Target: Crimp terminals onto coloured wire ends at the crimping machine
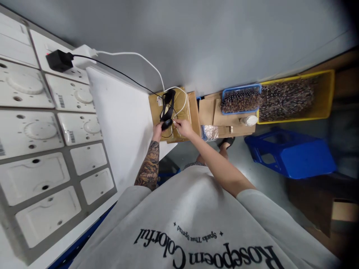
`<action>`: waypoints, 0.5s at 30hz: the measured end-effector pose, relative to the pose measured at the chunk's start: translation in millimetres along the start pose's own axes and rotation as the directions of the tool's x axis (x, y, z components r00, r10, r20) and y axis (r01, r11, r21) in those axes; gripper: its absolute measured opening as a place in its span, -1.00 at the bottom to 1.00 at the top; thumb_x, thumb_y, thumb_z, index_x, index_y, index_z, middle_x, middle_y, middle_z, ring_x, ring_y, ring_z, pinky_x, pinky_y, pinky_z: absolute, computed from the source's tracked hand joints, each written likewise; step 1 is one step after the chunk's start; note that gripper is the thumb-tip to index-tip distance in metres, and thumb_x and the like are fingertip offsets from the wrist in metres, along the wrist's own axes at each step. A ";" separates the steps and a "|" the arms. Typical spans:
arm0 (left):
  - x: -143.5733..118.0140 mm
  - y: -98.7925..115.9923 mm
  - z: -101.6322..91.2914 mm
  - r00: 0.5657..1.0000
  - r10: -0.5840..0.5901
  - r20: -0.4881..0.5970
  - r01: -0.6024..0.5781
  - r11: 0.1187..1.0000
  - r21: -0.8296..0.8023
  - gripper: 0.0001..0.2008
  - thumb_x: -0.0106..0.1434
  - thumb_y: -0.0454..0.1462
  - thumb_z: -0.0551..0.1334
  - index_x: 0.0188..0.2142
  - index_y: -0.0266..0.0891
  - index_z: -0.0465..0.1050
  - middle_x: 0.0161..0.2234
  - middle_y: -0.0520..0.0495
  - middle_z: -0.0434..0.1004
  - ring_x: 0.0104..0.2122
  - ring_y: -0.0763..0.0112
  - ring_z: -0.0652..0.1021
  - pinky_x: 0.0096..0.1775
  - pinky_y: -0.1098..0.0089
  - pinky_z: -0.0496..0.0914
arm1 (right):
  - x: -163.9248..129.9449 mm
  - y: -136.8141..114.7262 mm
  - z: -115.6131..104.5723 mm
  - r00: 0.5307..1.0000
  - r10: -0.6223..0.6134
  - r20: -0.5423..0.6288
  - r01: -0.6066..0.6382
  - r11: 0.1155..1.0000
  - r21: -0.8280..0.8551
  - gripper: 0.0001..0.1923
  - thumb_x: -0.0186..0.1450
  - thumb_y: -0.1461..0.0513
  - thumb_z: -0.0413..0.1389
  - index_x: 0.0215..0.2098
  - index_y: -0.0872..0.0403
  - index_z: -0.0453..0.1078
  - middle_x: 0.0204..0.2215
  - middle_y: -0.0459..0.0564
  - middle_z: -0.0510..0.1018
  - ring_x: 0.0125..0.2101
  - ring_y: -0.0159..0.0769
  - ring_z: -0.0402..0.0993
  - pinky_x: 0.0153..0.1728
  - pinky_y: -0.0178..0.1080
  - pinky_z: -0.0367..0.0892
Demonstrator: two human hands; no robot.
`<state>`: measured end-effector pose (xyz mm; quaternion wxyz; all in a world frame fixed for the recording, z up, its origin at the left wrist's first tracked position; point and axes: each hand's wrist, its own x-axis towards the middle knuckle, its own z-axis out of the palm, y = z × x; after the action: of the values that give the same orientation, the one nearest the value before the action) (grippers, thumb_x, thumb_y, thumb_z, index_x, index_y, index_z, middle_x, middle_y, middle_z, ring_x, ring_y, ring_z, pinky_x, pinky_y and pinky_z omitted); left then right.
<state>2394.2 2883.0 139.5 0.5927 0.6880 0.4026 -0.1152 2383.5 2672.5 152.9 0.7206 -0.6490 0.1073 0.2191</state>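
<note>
A big grey wall [196, 45] fills the top. Below it stands a person in a light grey T-shirt [193, 213] with black words on the front. To the person's left is a long white table [120, 108]. Beside its bare white part are flat white panels [35, 177] in rows, some with round dials and little holes.

Over on the right, a blue plastic stool [308, 157] is tipped over. Near it is a long yellow bin [294, 120] with lots of thin, dark little parts in it. A smaller blue basket [241, 87] sits at the bin's end, full of dark bits too. In front of the person is a brown cardboard box [154, 106].

A white cable [134, 53] and a black cable [112, 68] run down to the box from the left. The black one starts at a black plug block [59, 61]. A black strap [169, 112] lies on the box, and a black oval piece [167, 124] is at its near end, over the box.

The left hand [157, 131] is curled around the side of the oval piece. The right hand [183, 127] is just beside it, thumb and finger pinched on the white cable's end. A small white jar [250, 120] stands near the basket.
</note>
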 end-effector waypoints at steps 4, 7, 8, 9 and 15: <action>-8.6 -4.1 -3.1 0.999 0.020 -0.033 -0.020 1.000 0.004 -0.72 0.17 -0.13 0.45 -0.30 -0.35 0.64 -0.38 -0.17 0.63 -0.37 0.25 0.60 -0.40 0.32 0.49 | 2.1 -11.2 8.3 0.996 0.055 0.072 -0.056 0.998 0.015 -0.76 0.32 0.15 0.31 -0.11 0.12 0.58 -0.43 -0.03 0.68 -0.39 -0.30 0.49 -0.22 -0.28 0.36; -15.4 -7.5 -7.5 0.998 0.037 -0.059 -0.037 0.999 -0.003 -0.72 0.17 -0.12 0.44 -0.31 -0.34 0.63 -0.37 -0.17 0.63 -0.38 0.26 0.59 -0.40 0.33 0.47 | 2.2 -14.6 11.2 0.985 0.122 0.118 -0.129 0.991 0.047 -0.76 0.30 0.10 0.30 -0.28 0.14 0.54 -0.46 0.01 0.66 -0.50 -0.38 0.36 -0.35 -0.32 0.30; -18.1 -8.5 -9.2 0.997 0.045 -0.066 -0.046 0.999 -0.006 -0.72 0.16 -0.12 0.43 -0.31 -0.33 0.63 -0.38 -0.16 0.62 -0.38 0.26 0.58 -0.39 0.33 0.46 | 1.5 -15.7 12.2 0.981 0.144 0.130 -0.152 0.987 0.057 -0.75 0.28 0.09 0.31 -0.32 0.14 0.54 -0.48 0.01 0.65 -0.52 -0.41 0.32 -0.39 -0.33 0.28; -21.0 -9.4 -11.1 0.996 0.055 -0.071 -0.055 0.998 -0.008 -0.72 0.16 -0.12 0.43 -0.31 -0.32 0.63 -0.38 -0.14 0.62 -0.38 0.26 0.58 -0.38 0.33 0.46 | 0.5 -16.8 13.2 0.977 0.164 0.139 -0.174 0.983 0.065 -0.74 0.26 0.09 0.33 -0.34 0.14 0.54 -0.49 0.00 0.64 -0.54 -0.43 0.27 -0.43 -0.34 0.25; -41.7 -12.7 -25.5 0.993 0.094 -0.073 -0.096 0.995 -0.026 -0.77 0.08 -0.14 0.44 -0.35 -0.26 0.61 -0.42 -0.01 0.57 -0.29 0.27 0.58 -0.26 0.36 0.45 | -4.1 -24.8 20.3 0.944 0.286 0.166 -0.300 0.952 0.062 -0.79 0.17 0.19 0.38 -0.47 0.14 0.50 -0.64 -0.07 0.51 -0.67 -0.51 0.09 -0.63 -0.34 0.00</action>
<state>2350.2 2888.4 163.8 0.5927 0.7012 0.3923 -0.0561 2388.5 2690.2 179.5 0.7134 -0.5753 0.1556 0.3687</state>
